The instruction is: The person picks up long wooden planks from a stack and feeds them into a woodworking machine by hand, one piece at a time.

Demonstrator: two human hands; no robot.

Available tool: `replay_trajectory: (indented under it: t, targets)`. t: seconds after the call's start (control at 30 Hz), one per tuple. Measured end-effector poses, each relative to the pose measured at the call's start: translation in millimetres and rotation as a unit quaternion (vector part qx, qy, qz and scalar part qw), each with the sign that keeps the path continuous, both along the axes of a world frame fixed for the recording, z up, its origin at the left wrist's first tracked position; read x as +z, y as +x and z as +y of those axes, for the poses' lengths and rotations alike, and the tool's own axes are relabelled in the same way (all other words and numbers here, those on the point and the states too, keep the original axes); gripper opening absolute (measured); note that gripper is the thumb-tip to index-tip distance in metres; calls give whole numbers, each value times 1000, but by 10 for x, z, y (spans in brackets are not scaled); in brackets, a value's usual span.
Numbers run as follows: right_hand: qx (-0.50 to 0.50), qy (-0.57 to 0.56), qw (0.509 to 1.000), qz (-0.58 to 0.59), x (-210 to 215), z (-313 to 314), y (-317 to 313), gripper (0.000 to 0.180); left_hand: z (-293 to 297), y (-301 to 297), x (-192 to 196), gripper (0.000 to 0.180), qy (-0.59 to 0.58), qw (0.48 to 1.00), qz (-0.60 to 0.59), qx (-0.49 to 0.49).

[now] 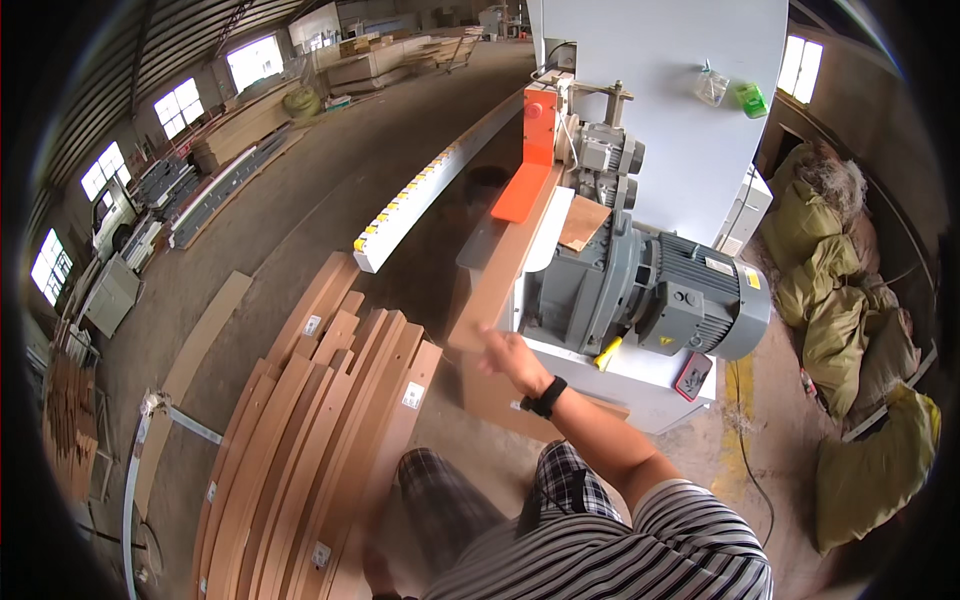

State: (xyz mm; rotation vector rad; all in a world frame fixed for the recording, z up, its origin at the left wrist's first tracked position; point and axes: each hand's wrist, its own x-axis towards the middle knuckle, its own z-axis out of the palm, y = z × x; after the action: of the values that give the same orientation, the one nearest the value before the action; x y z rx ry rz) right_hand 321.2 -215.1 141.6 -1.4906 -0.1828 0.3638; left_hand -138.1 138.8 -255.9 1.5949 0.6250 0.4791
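Observation:
My right hand (512, 360), with a black band on the wrist, reaches forward at the near end of a long brown board (508, 285). Its fingers are slightly blurred but look apart. Whether they touch the board I cannot tell. The board lies along the side of a machine with a large grey motor (700, 295), running under a bent orange guard (522, 192). Low in the view, beside the stacked boards, a smeared bit of my left hand (378, 572) shows; its fingers cannot be made out.
A stack of brown boards (300, 430) with white labels stands at my left. A white rail with yellow pieces (440, 185) extends away beyond it. On the machine's base lie a yellow-handled tool (608, 353) and a phone (693, 376). Stuffed sacks (835, 320) line the right side.

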Motion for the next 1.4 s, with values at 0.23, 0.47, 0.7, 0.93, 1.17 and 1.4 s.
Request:
replay_trajectory:
  t: [0.23,0.47,0.7,0.93,1.17,1.4]
  targets:
    - [79,47,993,79,-108,-81,-114,49,-546,732,1477,26,-91,991,53,83]
    - [39,-24,999,-20,-67,200,-494,51,-1209,1310,2914,27,190,971,13,-142]
    - [192,56,978,67,-220,206,-801,59,-1727,1749,3302,35,-65,958,50,-275]
    - [140,65,980,128,-128,196,-744,44,-1939,1768,3519,37,78,944,-51,-318]
    - [132,71,979,139,-125,164,-769,47,-1930,1659,3443,58,87,935,-68,-336]
    - [216,133,951,176,-264,439,-811,44,-1871,1619,3682,75,-452,860,-176,-158]
